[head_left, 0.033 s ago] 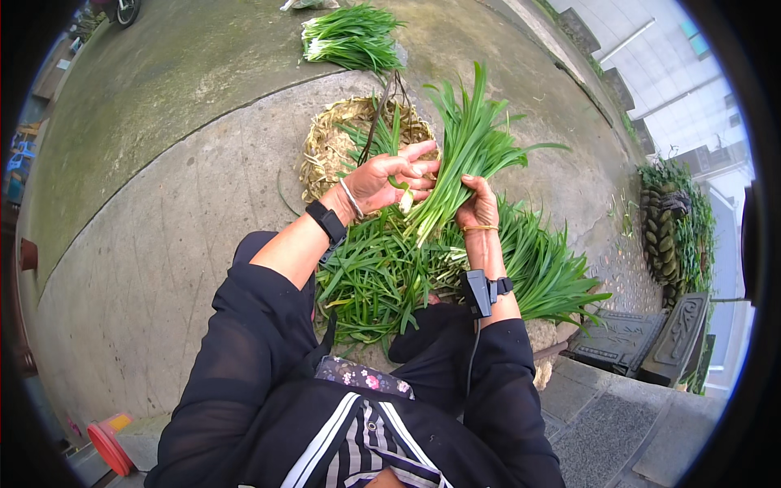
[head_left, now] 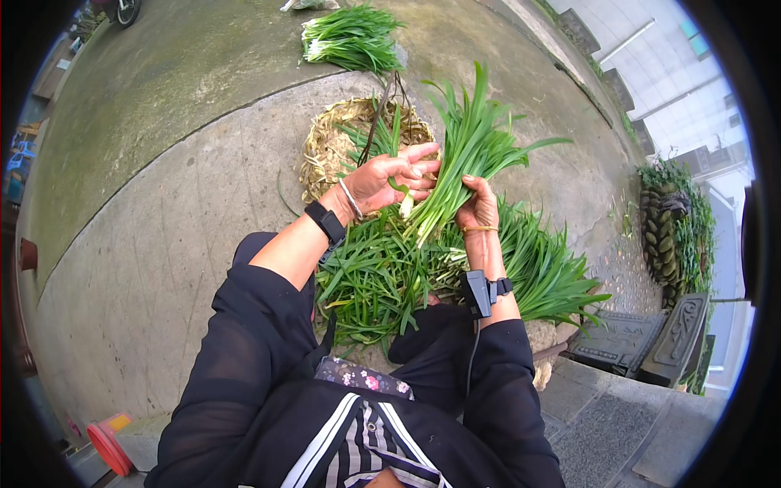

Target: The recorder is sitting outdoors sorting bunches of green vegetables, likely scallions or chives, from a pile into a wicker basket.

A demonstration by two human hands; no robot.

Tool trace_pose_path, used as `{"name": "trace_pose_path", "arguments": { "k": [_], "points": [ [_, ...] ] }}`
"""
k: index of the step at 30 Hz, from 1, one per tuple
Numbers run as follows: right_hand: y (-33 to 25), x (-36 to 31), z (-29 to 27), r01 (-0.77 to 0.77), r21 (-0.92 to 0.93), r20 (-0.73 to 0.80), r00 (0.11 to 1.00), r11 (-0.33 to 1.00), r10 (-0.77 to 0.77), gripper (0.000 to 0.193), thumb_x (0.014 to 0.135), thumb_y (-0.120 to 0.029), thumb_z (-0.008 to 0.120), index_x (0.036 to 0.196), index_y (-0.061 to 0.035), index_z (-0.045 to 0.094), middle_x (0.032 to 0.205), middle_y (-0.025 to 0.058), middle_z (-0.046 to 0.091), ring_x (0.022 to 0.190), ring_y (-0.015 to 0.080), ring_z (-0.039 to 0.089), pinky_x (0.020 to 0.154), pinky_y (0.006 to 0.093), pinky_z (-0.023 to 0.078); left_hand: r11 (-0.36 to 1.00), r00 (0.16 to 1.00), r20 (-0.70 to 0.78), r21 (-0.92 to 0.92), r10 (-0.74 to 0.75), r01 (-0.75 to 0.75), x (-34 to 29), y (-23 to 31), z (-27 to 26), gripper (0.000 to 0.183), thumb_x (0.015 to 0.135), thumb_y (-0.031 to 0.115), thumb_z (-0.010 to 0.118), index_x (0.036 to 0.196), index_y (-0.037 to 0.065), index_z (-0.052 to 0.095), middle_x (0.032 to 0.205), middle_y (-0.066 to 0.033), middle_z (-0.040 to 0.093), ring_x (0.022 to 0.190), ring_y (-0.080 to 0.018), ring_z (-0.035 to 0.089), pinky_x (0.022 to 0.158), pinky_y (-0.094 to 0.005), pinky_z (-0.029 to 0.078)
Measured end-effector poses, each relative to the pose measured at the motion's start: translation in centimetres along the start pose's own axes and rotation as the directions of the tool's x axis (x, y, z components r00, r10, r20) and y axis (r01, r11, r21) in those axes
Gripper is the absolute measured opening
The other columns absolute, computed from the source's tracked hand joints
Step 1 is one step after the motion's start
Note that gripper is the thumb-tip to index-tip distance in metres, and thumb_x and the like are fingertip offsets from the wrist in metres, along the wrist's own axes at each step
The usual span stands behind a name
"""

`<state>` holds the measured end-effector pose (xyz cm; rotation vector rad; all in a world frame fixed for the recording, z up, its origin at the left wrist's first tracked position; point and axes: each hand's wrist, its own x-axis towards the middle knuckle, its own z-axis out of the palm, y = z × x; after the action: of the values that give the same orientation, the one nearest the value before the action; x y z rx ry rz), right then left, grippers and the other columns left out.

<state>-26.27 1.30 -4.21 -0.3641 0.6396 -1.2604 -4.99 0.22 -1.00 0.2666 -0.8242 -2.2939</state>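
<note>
My right hand (head_left: 478, 203) is closed around a bunch of garlic chives (head_left: 468, 150), thumb across the stems, leaves fanning up and to the right. My left hand (head_left: 386, 180) is palm up, its fingers stretched toward the bunch's left side. A single chive stalk (head_left: 405, 207) with a pale, thick end hangs from among the left fingers, its green part looped over them; the exact grip is partly hidden. Below both hands lies a loose heap of green leaves (head_left: 370, 276). To its right is a pile of more aligned chives (head_left: 541, 264).
A woven basket (head_left: 321, 154) with a dark handle and some leaves inside stands just beyond my left hand. A stacked bundle of chives (head_left: 350, 41) lies farther off on the concrete. Dark carved slabs (head_left: 626, 337) are at the right; a red round object (head_left: 110, 447) is at the lower left.
The bunch and the pale stalk end have shifted very slightly. Both hands keep their places and grips.
</note>
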Motion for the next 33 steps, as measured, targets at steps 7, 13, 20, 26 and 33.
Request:
{"name": "trace_pose_path", "arguments": {
  "k": [7, 13, 20, 26, 33],
  "points": [
    [0.1, 0.2, -1.4, 0.100, 0.097, -0.026, 0.995, 0.990, -0.098, 0.047, 0.072, -0.011, 0.056, 0.114, 0.0073, 0.050, 0.103, 0.0214, 0.061, 0.087, 0.0330, 0.062, 0.079, 0.0484, 0.053, 0.959, 0.999, 0.051, 0.284, 0.000, -0.015, -0.1, 1.7, 1.4, 0.065, 0.080, 0.011, 0.044, 0.142, 0.005, 0.025, 0.141, -0.0166, 0.035, 0.120, -0.0279, 0.046, 0.100, -0.0390, 0.037],
    [-1.0, -0.8, 0.1, 0.085, 0.155, 0.126, 0.986, 0.984, -0.105, 0.056, 0.069, -0.012, 0.057, 0.119, 0.0084, 0.045, 0.110, 0.0222, 0.056, 0.087, 0.0293, 0.058, 0.081, 0.0458, 0.048, 0.845, 0.992, -0.116, 0.526, -0.039, 0.094, -1.0, 2.6, 0.2, 0.065, 0.078, 0.014, 0.054, 0.137, 0.002, 0.032, 0.126, -0.0176, 0.051, 0.101, -0.0265, 0.061, 0.084, -0.0332, 0.049],
    [-2.5, -1.0, 0.7, 0.109, 0.196, 0.201, 0.968, 0.975, -0.148, 0.061, 0.069, -0.013, 0.058, 0.123, 0.0092, 0.041, 0.115, 0.0219, 0.051, 0.088, 0.0271, 0.055, 0.082, 0.0447, 0.047, -0.611, 0.805, -0.517, 0.748, -0.293, 0.258, -1.5, -0.6, -1.3, 0.096, 0.066, 0.043, 0.074, 0.133, -0.007, 0.029, 0.114, -0.0263, 0.055, 0.107, -0.0287, 0.057, 0.088, -0.0358, 0.047],
    [-0.7, -0.3, 1.9, 0.272, -0.259, 0.077, 0.962, 0.927, -0.261, 0.053, 0.071, 0.002, 0.063, 0.120, -0.0007, 0.045, 0.107, 0.0106, 0.059, 0.094, 0.0218, 0.060, 0.086, 0.0336, 0.050, 0.895, 0.960, -0.281, 0.428, 0.003, 0.123, 0.6, 0.2, 3.7, 0.077, 0.078, 0.026, 0.072, 0.136, 0.000, 0.029, 0.125, -0.0146, 0.049, 0.114, -0.0172, 0.049, 0.091, -0.0304, 0.045],
    [0.7, -0.6, 3.2, 0.241, -0.260, 0.125, 0.969, 0.935, -0.215, 0.065, 0.070, 0.007, 0.065, 0.128, -0.0056, 0.038, 0.111, 0.0065, 0.057, 0.096, 0.0197, 0.059, 0.086, 0.0315, 0.048, 0.893, 0.921, -0.307, 0.442, 0.240, -0.086, 1.7, -2.9, -0.2, 0.048, 0.080, 0.011, 0.070, 0.123, 0.003, 0.050, 0.115, -0.0048, 0.058, 0.106, -0.0138, 0.053, 0.092, -0.0277, 0.042]
  ]
}}
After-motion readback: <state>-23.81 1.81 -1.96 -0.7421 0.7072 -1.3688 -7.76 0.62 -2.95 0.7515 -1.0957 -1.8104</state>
